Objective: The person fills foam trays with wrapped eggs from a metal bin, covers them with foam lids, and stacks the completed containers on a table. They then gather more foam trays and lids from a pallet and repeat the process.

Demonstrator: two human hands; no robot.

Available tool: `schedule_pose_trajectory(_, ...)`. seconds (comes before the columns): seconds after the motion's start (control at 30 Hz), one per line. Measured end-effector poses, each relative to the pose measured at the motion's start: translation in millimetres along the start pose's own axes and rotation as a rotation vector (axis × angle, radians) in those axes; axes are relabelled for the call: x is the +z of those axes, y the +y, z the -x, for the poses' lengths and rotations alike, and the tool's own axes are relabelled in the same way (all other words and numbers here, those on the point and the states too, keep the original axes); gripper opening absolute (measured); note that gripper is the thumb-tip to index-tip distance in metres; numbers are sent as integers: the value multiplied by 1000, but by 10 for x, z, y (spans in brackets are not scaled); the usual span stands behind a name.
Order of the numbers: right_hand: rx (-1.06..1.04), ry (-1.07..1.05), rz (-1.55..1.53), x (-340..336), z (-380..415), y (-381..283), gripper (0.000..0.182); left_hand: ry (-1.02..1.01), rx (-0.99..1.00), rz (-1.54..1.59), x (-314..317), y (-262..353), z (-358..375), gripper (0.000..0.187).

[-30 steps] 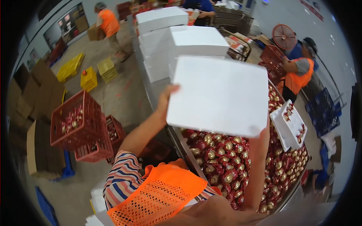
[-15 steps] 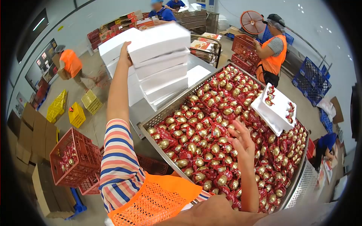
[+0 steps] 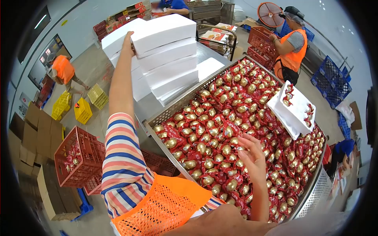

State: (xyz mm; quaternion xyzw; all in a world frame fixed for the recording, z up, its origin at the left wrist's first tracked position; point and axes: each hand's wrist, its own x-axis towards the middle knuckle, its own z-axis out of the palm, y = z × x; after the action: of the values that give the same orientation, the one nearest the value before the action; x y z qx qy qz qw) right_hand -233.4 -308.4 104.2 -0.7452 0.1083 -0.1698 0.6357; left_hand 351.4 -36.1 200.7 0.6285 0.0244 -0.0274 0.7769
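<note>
Boxes [image 3: 164,34], white, foam by the look, stand stacked just beside the tray [image 3: 157,116]. My left hand [image 3: 126,45] is at a top one's end, away from the tray; can't tell whether it grips. My right hand [image 3: 252,156] hangs open, empty, above the tray's wrapped balls [image 3: 226,150]. Boxes likely light, stiff, easily dented: best held by both ends, gently.

White boxes [image 3: 167,55] stacked in columns on a metal surface [image 3: 209,50], gold-and-red wrapped pieces [image 3: 226,149] heaped beside them, in a tray [image 3: 171,104]
</note>
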Motion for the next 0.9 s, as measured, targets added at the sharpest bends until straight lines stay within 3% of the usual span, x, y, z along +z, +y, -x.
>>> schedule_pose_trajectory(0.1, -38, -63, 56, 33, -158, -72, 37, -58, 15, -94, -11, 26, 29, 84)
schedule_pose_trajectory(0.2, -111, -149, 164, 126, -407, -198, 37, 26, 94, -348, -22, 146, 222, 85)
schedule_pose_trajectory(0.3, -167, -203, 238, 200, -591, -311, 38, 93, 146, -834, -242, 196, -391, 93)
schedule_pose_trajectory(0.4, -240, -211, 365, 278, -766, -522, 40, 79, 302, -521, -49, 228, 522, 101)
schedule_pose_trajectory(0.6, -503, -220, 737, 580, -1327, -985, 53, -159, 244, -234, -117, -208, 851, 107)
schedule_pose_trajectory(0.73, -687, -182, 925, 1004, -1927, -1066, 67, -171, 203, -202, -59, -139, 958, 104)
schedule_pose_trajectory(0.8, -803, -128, 1036, 1250, -2194, -1055, 73, -130, 235, -93, -152, -242, 915, 91)
schedule_pose_trajectory(0.9, -855, -95, 1131, 1557, -2380, -1101, 82, -173, 257, 120, -638, -626, 801, 79)
